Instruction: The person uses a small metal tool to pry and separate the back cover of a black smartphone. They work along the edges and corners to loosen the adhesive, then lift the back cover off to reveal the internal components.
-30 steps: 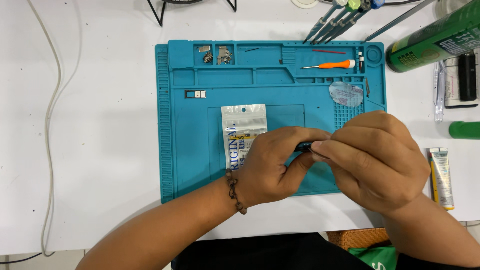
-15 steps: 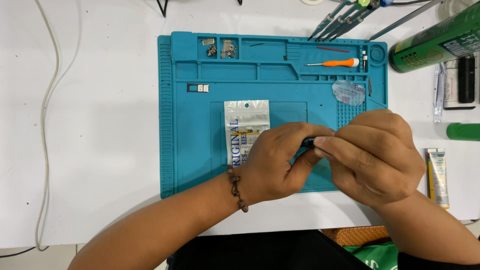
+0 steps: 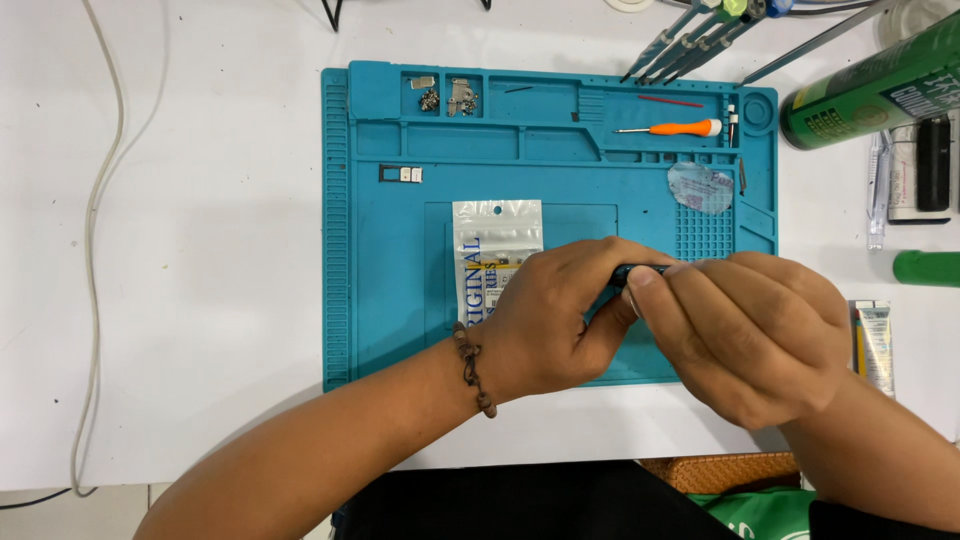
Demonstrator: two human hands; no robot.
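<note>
Cable (image 3: 95, 250), pale and thin, trails down the far-left side of the white table (image 3: 190, 220), well apart from the work. Next to the right lies the teal repair mat (image 3: 380, 300), with small metal parts (image 3: 445, 97) in its far compartments and a clear printed pouch (image 3: 495, 245) lying flat on its central field. The left hand (image 3: 545, 315), with a beaded bracelet (image 3: 472, 368) at the wrist, rests over the near end of that pouch and has its fingers curled together around a small dark object (image 3: 640, 270). The right hand (image 3: 745, 335) meets it from the other side, thumb and fingertips pinched on the same object, so both hands are closed on it just above the mat's middle. Only a thin dark edge shows between the fingers; its shape and make cannot be told. By judgement it is light, rigid and small enough to slip or pop free, and likely delicate, so a hold by its edges, low over the mat, suits it best. Farther right on the mat lie an orange-handled screwdriver (image 3: 672, 128) in the far tray and a crumpled clear film (image 3: 700, 187) beside the gridded patch. Beyond the mat's right edge sit a green can (image 3: 870, 90) on its side and a small tube (image 3: 875, 345) near the right wrist.
</note>
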